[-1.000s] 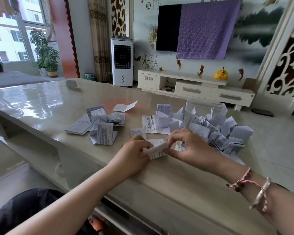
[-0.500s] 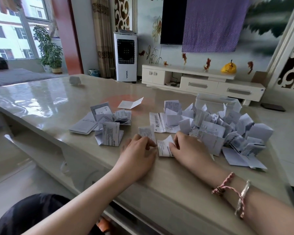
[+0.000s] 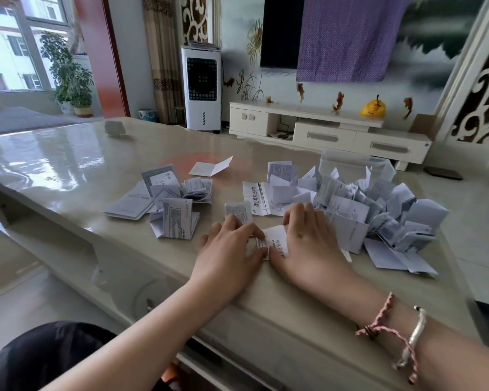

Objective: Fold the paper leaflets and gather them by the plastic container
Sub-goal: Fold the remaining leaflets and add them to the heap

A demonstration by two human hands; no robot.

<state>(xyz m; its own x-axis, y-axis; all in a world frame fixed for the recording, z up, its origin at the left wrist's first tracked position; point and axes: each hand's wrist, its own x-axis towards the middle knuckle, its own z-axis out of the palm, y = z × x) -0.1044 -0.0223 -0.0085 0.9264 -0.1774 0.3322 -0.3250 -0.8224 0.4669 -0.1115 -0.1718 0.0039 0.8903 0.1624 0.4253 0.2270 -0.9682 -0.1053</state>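
Head view, mid-fold. We see the left hand (image 3: 232, 249) and right hand (image 3: 308, 244) lying palm-down on the glossy beige tabletop (image 3: 68, 165), both pressing one small white printed paper leaflet (image 3: 274, 241) flat between them, near the front edge. Left fingers are held together w/ tips on the leaflet's left edge; right fingers are gently spread, the thumb side resting on the sheet; no pinch visible. We judge this as the creasing step: paper already doubled, hands flattening the fold. The clear plastic container (image 3: 356, 165) stands at the back right, w/ a loose heap of folded leaflets (image 3: 373, 215) crowding its front side, just beside the right hand. A second, smaller cluster of grey-white leaflets (image 3: 172, 204) sits well apart on the left, and one open white card (image 3: 211, 167) lies btwn the groups, farther back. Next move, in our view: lift the creased leaflet and add it to the heap by the container, then fetch another from the left cluster; thin paper may spring open, so firm pressure is needed first.
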